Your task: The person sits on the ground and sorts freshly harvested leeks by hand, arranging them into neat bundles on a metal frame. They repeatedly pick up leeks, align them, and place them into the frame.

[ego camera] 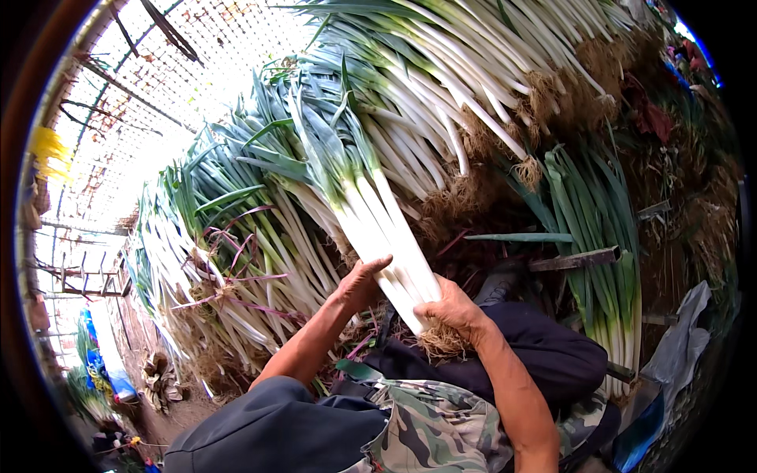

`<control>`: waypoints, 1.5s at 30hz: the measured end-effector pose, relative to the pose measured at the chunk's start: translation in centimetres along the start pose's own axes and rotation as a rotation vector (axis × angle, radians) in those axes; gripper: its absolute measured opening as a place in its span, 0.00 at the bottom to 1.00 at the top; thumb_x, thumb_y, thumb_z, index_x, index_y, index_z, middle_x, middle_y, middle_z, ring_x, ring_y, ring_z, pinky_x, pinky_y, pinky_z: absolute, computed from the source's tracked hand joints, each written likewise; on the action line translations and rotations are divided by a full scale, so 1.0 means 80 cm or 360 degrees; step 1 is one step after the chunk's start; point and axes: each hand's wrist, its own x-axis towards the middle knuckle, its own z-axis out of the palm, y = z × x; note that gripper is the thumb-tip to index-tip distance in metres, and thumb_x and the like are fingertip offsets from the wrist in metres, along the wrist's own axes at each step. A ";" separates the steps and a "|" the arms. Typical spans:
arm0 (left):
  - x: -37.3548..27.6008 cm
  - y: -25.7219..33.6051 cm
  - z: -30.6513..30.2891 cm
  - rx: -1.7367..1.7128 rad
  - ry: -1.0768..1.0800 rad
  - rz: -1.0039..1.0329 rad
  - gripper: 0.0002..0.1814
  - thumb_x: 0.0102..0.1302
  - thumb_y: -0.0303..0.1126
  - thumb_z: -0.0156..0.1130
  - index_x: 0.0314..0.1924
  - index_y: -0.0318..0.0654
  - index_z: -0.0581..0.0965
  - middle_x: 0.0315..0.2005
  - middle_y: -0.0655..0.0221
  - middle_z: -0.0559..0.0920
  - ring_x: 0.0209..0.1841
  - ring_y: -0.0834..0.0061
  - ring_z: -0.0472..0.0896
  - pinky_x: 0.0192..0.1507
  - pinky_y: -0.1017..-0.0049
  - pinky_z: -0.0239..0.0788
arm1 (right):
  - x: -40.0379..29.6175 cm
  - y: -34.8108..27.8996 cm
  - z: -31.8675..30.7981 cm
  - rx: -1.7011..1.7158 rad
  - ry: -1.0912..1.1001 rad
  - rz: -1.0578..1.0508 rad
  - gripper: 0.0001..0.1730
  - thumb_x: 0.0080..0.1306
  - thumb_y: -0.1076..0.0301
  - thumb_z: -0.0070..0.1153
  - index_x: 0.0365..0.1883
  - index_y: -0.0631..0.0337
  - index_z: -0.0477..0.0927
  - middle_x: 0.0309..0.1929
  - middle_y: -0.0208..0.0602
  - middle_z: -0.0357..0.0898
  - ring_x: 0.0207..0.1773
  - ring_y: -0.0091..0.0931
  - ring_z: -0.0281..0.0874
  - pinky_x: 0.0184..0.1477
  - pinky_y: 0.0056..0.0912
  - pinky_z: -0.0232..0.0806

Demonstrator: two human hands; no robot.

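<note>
A bunch of thick green onions [381, 227] slants across the middle of the view, its white stalks and hairy roots towards my lap and its green leaves pointing up and away. My left hand [362, 282] grips the bunch's left side, thumb lying over the stalks. Lower down, near the roots, my right hand [454, 308] clasps the right side. Behind the bunch lies a long pile of more green onions [414, 112], their roots facing me. To the left, other green onions [230, 272] lie with purple-pink ties [248, 275] among them.
Several green onions [591, 236] rest on my right across a metal frame bar [573, 259]. A grey plastic sheet [680, 331] hangs beside it. A camouflage cloth [437, 420] covers my lap. A wire mesh wall [159, 59] stands at the far left, with crumpled brown material [159, 381] on the ground.
</note>
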 end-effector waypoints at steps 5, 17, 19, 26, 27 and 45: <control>0.032 -0.037 -0.006 -0.0082 0.0182 0.0244 0.29 0.59 0.47 0.70 0.52 0.34 0.73 0.44 0.60 0.82 0.46 0.61 0.81 0.53 0.56 0.73 | 0.000 0.006 0.021 -0.0779 0.0233 -0.0124 0.41 0.48 0.68 0.74 0.58 0.67 0.67 0.48 0.43 0.78 0.46 0.30 0.78 0.51 0.33 0.71; 0.074 0.047 -0.003 -0.0902 0.0018 0.0313 0.40 0.50 0.51 0.75 0.58 0.36 0.70 0.51 0.60 0.79 0.55 0.59 0.76 0.63 0.54 0.63 | -0.165 -0.057 0.043 -0.2891 0.0818 -0.0551 0.30 0.55 0.71 0.57 0.59 0.63 0.70 0.28 0.42 0.74 0.29 0.36 0.79 0.31 0.37 0.72; 0.073 0.021 0.036 -0.0803 -0.0148 0.0334 0.38 0.54 0.49 0.73 0.60 0.38 0.69 0.53 0.62 0.78 0.55 0.60 0.76 0.64 0.54 0.62 | -0.211 -0.046 0.018 -0.3074 0.1020 -0.0595 0.27 0.57 0.69 0.56 0.57 0.62 0.72 0.27 0.38 0.72 0.27 0.31 0.76 0.27 0.31 0.70; 0.043 0.018 0.206 -0.0389 -0.0715 0.0289 0.32 0.63 0.46 0.64 0.63 0.40 0.68 0.57 0.59 0.75 0.60 0.57 0.73 0.62 0.52 0.67 | -0.336 -0.053 -0.069 -0.3126 0.1516 -0.0708 0.29 0.57 0.70 0.58 0.59 0.65 0.69 0.34 0.40 0.75 0.32 0.28 0.75 0.33 0.30 0.71; 0.045 0.016 0.230 -0.0419 -0.0857 0.0226 0.33 0.63 0.46 0.64 0.64 0.41 0.67 0.59 0.59 0.74 0.63 0.57 0.71 0.64 0.52 0.64 | -0.354 -0.050 -0.084 -0.3144 0.1602 -0.0740 0.29 0.57 0.71 0.58 0.59 0.66 0.69 0.35 0.40 0.76 0.34 0.28 0.76 0.34 0.31 0.71; 0.163 -0.287 0.506 0.0502 -0.1182 -0.0614 0.40 0.56 0.47 0.72 0.64 0.39 0.66 0.63 0.57 0.68 0.68 0.58 0.63 0.70 0.54 0.54 | -0.576 0.097 -0.351 -0.2693 0.2605 0.0248 0.29 0.54 0.74 0.61 0.56 0.62 0.70 0.51 0.45 0.76 0.55 0.40 0.72 0.61 0.46 0.61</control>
